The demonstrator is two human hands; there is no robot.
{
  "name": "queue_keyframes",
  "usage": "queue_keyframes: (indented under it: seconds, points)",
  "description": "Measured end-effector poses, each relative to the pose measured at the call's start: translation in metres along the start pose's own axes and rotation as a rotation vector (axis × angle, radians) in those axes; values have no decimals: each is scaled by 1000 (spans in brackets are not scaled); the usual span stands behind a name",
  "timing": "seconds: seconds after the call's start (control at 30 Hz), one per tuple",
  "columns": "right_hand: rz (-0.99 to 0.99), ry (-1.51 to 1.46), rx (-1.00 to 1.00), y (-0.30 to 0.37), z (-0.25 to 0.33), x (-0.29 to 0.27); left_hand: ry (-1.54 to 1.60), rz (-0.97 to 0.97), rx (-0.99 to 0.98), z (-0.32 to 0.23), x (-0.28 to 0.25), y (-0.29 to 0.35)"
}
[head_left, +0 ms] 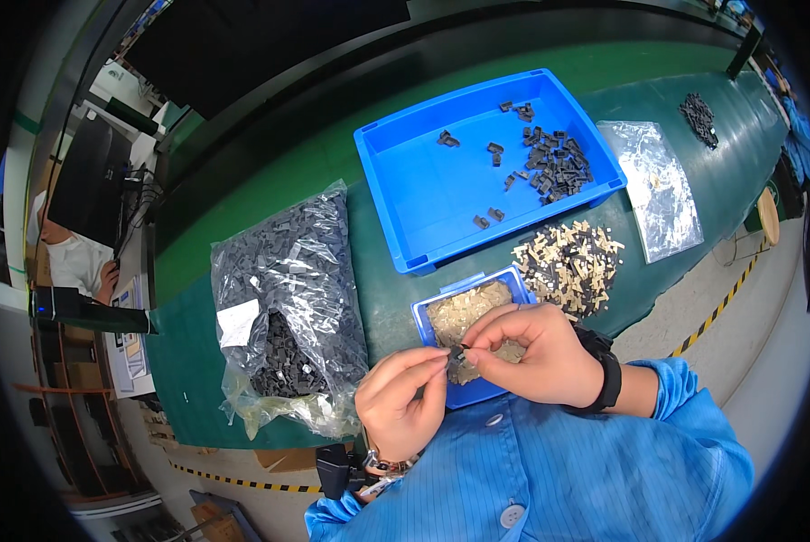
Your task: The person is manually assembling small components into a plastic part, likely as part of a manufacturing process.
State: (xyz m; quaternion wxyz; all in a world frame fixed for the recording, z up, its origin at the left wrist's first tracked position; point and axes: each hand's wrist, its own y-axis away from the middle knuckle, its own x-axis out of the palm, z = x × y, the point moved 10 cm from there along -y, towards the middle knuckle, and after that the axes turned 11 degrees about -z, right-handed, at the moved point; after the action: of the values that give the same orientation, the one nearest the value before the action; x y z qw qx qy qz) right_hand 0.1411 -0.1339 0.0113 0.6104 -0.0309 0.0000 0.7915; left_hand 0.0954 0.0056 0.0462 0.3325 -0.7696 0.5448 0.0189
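Both hands meet over the front of a small blue bin point(417, 312) holding many small beige pieces point(464, 307). Between their fingertips is a small dark plastic part point(457, 353). My left hand point(402, 402) pinches it from the left, thumb against fingers. My right hand point(542, 355), with a black band at its wrist, pinches at its right side; whether a second small piece is in that pinch is hidden by the fingers. Right of the bin lies a loose pile of mixed beige and black pieces point(572, 266).
Beyond the small bin, a large blue tray point(405, 244) holds black plastic parts, mostly at its right. Left stands an open clear bag point(283, 271) full of dark parts. A flat plastic bag point(662, 194) and a small black heap point(698, 120) lie right on the green table point(387, 307).
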Motion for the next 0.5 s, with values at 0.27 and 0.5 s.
queue_keyframes:
  seconds: [0.27, 0.5]
  points:
    - [13, 8, 14, -1, 1, 0, -6, 8, 4, 0, 0, -1]
    - [94, -287, 292, 2, -23, 7, 53, 12, -29, 3, 1, 3]
